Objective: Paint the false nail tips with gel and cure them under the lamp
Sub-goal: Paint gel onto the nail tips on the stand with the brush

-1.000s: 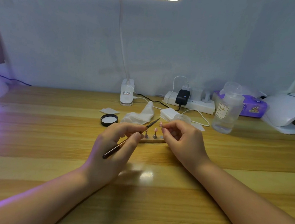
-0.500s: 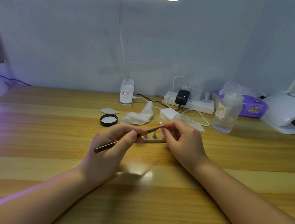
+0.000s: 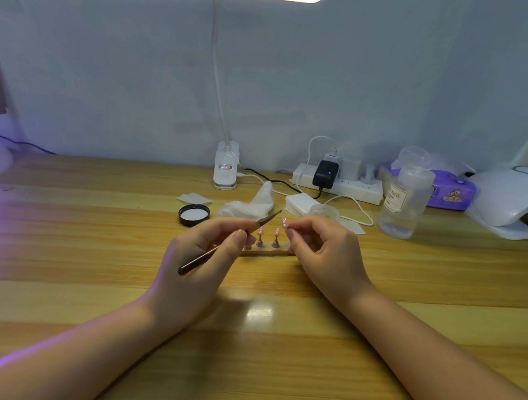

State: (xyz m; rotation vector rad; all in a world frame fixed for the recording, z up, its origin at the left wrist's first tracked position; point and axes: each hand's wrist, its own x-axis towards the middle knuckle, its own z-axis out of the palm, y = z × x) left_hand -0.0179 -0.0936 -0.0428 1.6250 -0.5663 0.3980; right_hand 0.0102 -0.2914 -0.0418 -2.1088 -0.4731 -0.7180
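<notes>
My left hand (image 3: 200,258) pinches a thin dark nail brush (image 3: 220,248), its bristle end pointing up and right toward a pink nail tip (image 3: 284,223). My right hand (image 3: 322,252) pinches that tip on its small stand, just above the table. Between my hands a wooden holder strip (image 3: 267,252) lies on the table with two more pink tips (image 3: 268,232) upright on metal stands. The brush tip is a short gap away from the held nail. A white curing lamp (image 3: 511,202) sits at the far right.
A black jar lid (image 3: 193,214), a crumpled white cloth (image 3: 249,205), white pads (image 3: 300,203), a clear jar (image 3: 325,212) and a clear pump bottle (image 3: 403,202) stand behind my hands. A power strip (image 3: 337,184), a purple wipes pack (image 3: 448,193) and a desk lamp base (image 3: 226,168) line the wall.
My left hand has swung the brush back up, so its tip has lifted off the held nail tip it met half a second ago. My right hand stays nearly still.
</notes>
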